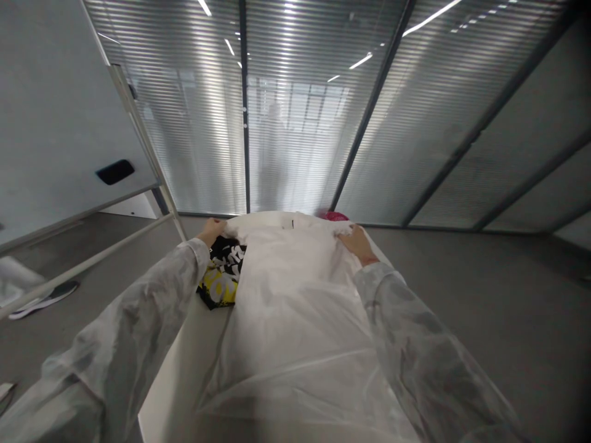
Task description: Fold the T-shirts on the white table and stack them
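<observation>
The white garment (295,295) is lying spread over the surface (184,363). From its middle, the left hand (212,232) is gripping at about 10 o'clock and the right hand (357,244) at about 2 o'clock, the fingers of both apparently pinching its fabric. Between 9 and 10 o'clock, a black-and-yellow cloth (220,280) is sitting against the garment's edge; it could be getting dragged or bunched if the garment is shifting sideways. A red item (336,216) is showing beyond the far edge at 1 o'clock, and a forward push might be nudging it away. The loose right sleeve (415,344) is passing the 4 o'clock side, whether touching cannot be told; contact could be rucking the fabric. Uneven pulling could be deepening the creases towards 6 o'clock.
</observation>
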`<state>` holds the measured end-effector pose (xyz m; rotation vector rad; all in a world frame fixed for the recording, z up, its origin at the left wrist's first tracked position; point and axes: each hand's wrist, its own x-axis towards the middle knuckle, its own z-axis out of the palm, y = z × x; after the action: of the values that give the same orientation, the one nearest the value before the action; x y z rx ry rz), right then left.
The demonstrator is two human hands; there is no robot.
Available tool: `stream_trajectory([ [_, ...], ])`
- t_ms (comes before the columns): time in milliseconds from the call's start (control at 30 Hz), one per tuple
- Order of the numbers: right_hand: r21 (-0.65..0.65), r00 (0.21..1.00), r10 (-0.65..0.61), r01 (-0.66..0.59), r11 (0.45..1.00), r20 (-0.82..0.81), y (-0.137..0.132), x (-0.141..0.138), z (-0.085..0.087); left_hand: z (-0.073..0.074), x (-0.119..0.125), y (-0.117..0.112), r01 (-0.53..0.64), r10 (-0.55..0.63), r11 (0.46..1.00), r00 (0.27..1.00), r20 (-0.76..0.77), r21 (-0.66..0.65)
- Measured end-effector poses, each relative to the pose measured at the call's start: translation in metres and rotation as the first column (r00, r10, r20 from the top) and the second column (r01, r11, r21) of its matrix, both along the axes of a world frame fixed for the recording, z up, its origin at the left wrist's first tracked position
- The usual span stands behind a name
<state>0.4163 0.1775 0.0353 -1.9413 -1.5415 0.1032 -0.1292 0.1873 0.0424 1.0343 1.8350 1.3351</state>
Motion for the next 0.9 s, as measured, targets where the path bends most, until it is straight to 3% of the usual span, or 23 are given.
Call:
stream_trajectory([
  [200, -0.059, 0.987, 0.052, -0.044, 0.997, 0.151, -0.018, -0.004, -0.012, -0.003, 0.000, -0.007, 0.194, -0.240, 0.952, 0.953, -0.184, -0.237],
  [400, 0.101, 0.917, 0.129, -0.179, 0.979, 0.376, -0.049, -0.015, -0.011, -0.003, -0.005, -0.014, 0.360, -0.415, 0.905, 0.865, -0.282, -0.227],
  [533, 0.190, 0.838, 0.320, -0.436, 0.880, 0.442, -0.101, -0.040, 0.000, -0.005, -0.007, -0.019, 0.345, -0.377, 0.926, 0.832, -0.407, -0.154],
  [667, 0.107, 0.701, 0.576, -0.669, 0.735, 0.421, -0.174, -0.069, 0.004, -0.006, -0.002, -0.033, 0.225, -0.211, 0.974, 0.815, -0.539, -0.041],
  [767, 0.034, 0.628, 0.699, -0.751, 0.659, 0.341, -0.215, -0.078, -0.003, -0.008, 0.013, -0.053, 0.333, -0.261, 0.943, 0.674, -0.691, -0.031],
  [833, 0.014, 0.611, 0.738, -0.773, 0.634, 0.285, -0.227, -0.077, -0.010, -0.012, 0.026, -0.067, 0.443, -0.340, 0.892, 0.523, -0.781, -0.092],
  [900, 0.012, 0.604, 0.758, -0.784, 0.620, 0.246, -0.230, -0.075, -0.016, -0.017, 0.038, -0.078, 0.444, -0.349, 0.886, 0.451, -0.821, -0.133],
])
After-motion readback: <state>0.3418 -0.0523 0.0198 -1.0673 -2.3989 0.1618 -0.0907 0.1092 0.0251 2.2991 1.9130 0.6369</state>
